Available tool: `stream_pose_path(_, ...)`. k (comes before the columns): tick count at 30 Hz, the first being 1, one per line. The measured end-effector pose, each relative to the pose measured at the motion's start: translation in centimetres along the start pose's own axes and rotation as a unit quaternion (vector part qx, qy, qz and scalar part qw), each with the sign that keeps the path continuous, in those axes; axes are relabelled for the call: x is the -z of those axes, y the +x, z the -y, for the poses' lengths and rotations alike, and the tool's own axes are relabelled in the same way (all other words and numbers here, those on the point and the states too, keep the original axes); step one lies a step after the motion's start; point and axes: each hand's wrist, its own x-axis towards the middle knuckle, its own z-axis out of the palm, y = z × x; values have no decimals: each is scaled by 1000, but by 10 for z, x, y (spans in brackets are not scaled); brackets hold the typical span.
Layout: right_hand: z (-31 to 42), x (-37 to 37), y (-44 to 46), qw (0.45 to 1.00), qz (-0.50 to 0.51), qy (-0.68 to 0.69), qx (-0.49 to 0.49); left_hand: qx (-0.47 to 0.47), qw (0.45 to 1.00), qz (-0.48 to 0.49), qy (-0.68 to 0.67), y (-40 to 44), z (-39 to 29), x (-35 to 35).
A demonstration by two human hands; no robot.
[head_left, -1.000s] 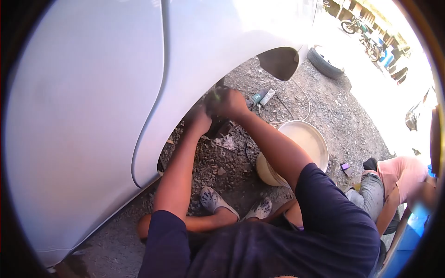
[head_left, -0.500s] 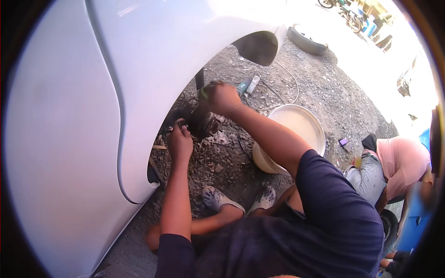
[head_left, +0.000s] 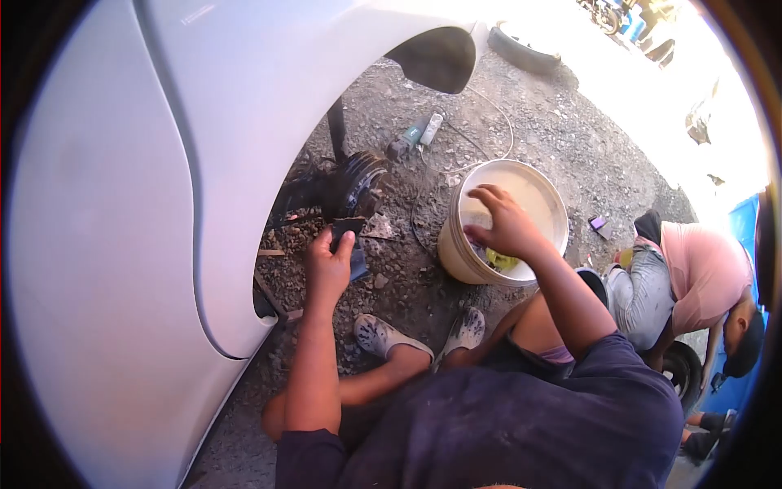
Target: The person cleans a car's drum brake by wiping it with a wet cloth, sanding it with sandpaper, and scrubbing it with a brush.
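My left hand (head_left: 327,265) pinches a dark, flat piece (head_left: 349,228) with a brownish edge, its exact kind unclear. Just beyond that hand is the dark wheel hub (head_left: 358,181), inside the wheel arch of a white car (head_left: 106,244). A bluish dark flap (head_left: 358,265) shows beside the fingers; I cannot tell whether it belongs to the held piece. Over the mouth of a cream bucket (head_left: 458,254), my right hand (head_left: 511,226) has its fingers apart. Beneath it, inside the bucket, lies a crumpled yellow-green thing (head_left: 500,262).
An angle grinder (head_left: 405,142) lies on the gravel, near a white power strip (head_left: 432,129) with a cord. A tire (head_left: 521,53) rests farther back. At the right, a person in a pink shirt (head_left: 705,265) bends over a wheel (head_left: 683,371). A purple item (head_left: 599,222) lies nearby.
My right hand has moved from the wheel hub rightward to the bucket, and the greenish thing it held is now in there. My left hand has shifted slightly, showing more of the dark piece.
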Motion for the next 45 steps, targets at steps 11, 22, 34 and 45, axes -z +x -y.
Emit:
stream_pose_path(11,88,-115,55,785,141,603,-15,188,933,73,-299,-23,-16,1)
stream_pose_path(22,88,-101,31,571,76,815,-60,218,934,105,-264,-27,-28,-33)
stream_pose_path(34,61,-99,131,897,-279,343,15,-43,981,-44,185,46,-29,-7)
stream_pose_path(45,59,-124,178,940,-260,26,219,-167,889,-69,422,85,35,-39)
